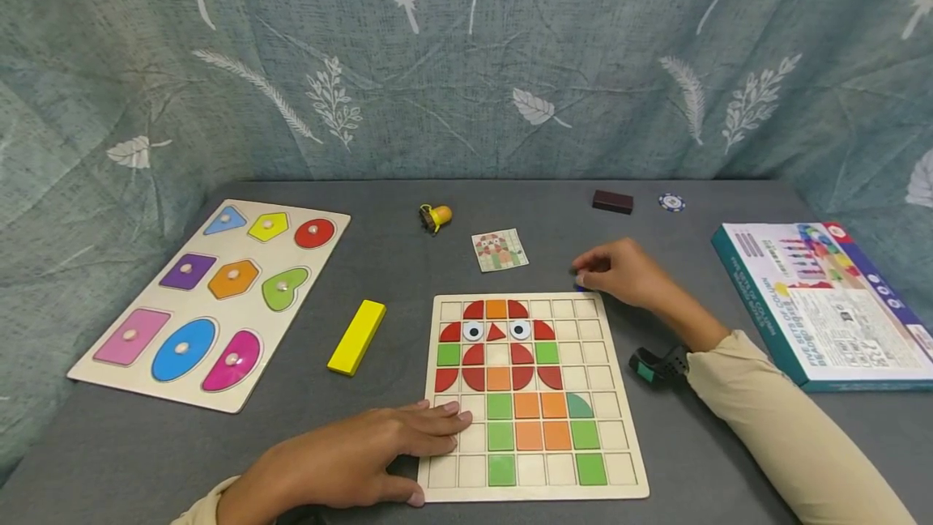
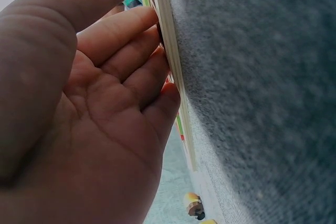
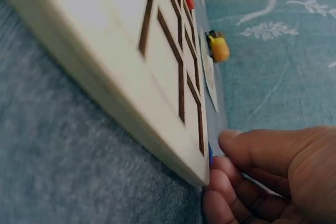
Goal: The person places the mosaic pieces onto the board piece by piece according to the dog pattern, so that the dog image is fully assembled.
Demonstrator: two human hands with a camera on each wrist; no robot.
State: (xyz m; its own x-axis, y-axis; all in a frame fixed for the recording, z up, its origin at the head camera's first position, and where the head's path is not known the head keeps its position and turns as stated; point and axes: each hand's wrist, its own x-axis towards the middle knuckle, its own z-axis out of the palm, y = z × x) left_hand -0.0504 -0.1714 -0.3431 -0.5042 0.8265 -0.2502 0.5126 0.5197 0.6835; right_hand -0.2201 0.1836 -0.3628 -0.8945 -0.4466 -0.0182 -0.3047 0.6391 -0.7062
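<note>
A square wooden grid board lies at the centre front, with red, orange and green tiles and two eye pieces forming a figure. My left hand rests on its lower left edge, fingers stretched over the squares and thumb by the near corner. In the left wrist view the fingertips lie along the board's edge. My right hand is just past the far right corner, its thumb and curled fingers at a small blue piece. Most of that piece is hidden by the fingers.
Left of the board are a yellow block and a shape puzzle. Behind it lie a picture card, a small yellow-capped object, a dark block and a poker chip. At right is a boxed set.
</note>
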